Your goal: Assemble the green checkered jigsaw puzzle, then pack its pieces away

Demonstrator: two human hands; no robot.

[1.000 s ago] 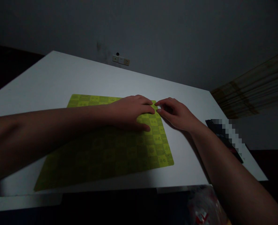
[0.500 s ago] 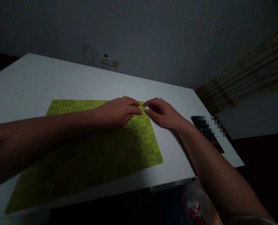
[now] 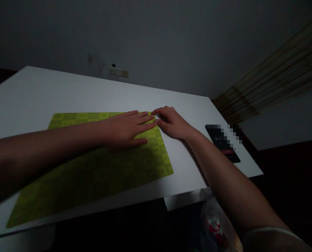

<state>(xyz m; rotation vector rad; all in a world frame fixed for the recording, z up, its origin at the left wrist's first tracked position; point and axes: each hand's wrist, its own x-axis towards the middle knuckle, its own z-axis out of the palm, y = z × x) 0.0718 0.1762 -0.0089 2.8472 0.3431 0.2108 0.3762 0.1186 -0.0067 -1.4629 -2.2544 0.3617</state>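
A thin yellow-green mat [image 3: 162, 168] with a checkered pattern lies flat on the white table, darkened by shadow over its near part. My left hand [image 3: 131, 127] rests palm down on its far right part, fingers spread and straight. Beside those fingertips, at the mat's far right corner, is my right hand [image 3: 168, 120]. Its thumb and index finger are curved, with a small gap between their tips, which touch or nearly touch the corner. Nothing shows between them.
The white table [image 3: 74, 92] stands near a grey wall with sockets [image 3: 118, 72]. A dark phone-like screen [image 3: 224, 145] lies at the table's right side, partly pixelated. A plastic bag with red and white print [image 3: 215, 225] is below the near edge. A striped curtain [image 3: 271, 73] hangs at right.
My left hand has flattened, its fingers spreading wider on the mat. My right hand stays at the corner with its thumb and index finger curved. The whole view has shifted slightly.
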